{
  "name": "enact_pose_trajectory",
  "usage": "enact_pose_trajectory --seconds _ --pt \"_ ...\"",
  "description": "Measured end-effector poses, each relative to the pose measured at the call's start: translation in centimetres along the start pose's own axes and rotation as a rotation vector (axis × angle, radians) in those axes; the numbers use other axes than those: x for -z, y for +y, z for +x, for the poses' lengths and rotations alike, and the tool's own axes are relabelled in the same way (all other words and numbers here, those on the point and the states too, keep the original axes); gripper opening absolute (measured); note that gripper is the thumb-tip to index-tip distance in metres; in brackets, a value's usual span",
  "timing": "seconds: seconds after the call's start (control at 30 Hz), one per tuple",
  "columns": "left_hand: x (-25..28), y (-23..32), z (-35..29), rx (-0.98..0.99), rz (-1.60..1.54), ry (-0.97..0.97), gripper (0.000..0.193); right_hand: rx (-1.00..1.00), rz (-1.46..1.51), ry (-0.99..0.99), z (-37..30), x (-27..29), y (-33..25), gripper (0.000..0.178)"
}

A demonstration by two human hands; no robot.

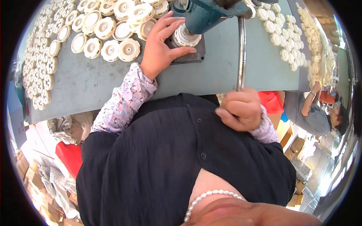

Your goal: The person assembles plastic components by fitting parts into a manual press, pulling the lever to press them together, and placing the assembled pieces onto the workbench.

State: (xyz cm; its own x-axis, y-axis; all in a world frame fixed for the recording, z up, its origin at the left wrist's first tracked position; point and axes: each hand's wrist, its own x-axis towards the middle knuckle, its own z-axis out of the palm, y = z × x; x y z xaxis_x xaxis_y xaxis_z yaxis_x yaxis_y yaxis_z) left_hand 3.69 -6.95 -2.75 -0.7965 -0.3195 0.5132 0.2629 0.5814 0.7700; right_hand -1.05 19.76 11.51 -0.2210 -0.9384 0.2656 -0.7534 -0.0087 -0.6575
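A dark green hand press stands at the far middle of the grey table. Under its ram sits a cream plastic wheel-like part on the dark metal base. My left hand reaches around that part from the left, its thumb and fingers spread at the near and far sides of it. My right hand is a fist wrapped around the lower end of the press's steel lever, which hangs down toward me past the table's near edge.
Several round cream plastic parts lie beside my left hand, some stacked. Smaller cream parts cover the table's far left, and more lie at the right. A co-worker in grey is at the right. Red cloth hangs near my right hand.
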Motion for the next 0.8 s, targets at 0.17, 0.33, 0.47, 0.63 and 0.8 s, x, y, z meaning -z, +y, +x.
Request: enact_pose_trajectory --seconds 0.17,0.33,0.47,0.63,0.8 --pt "0.3 -0.4 0.6 0.045 -0.179 -0.099 0.076 -0.113 0.329 -0.095 2.1 5.2 -3.3 0.031" --pt "0.5 -1.6 0.5 -0.012 -0.153 -0.126 0.079 -0.102 0.298 -0.213 2.7 5.6 -3.1 0.035" --pt "0.3 -0.7 0.6 -0.051 -0.043 -0.075 0.083 0.054 -0.006 -0.091 0.2 -0.2 1.5 0.04" --pt "0.5 1.0 1.1 -0.047 0.024 0.064 0.082 0.235 -0.1 0.106 -0.4 -4.5 6.9 0.03" --pt "0.5 -0.1 0.6 -0.026 0.043 -0.016 0.073 0.058 0.021 0.09 -0.8 -2.6 2.6 0.033"
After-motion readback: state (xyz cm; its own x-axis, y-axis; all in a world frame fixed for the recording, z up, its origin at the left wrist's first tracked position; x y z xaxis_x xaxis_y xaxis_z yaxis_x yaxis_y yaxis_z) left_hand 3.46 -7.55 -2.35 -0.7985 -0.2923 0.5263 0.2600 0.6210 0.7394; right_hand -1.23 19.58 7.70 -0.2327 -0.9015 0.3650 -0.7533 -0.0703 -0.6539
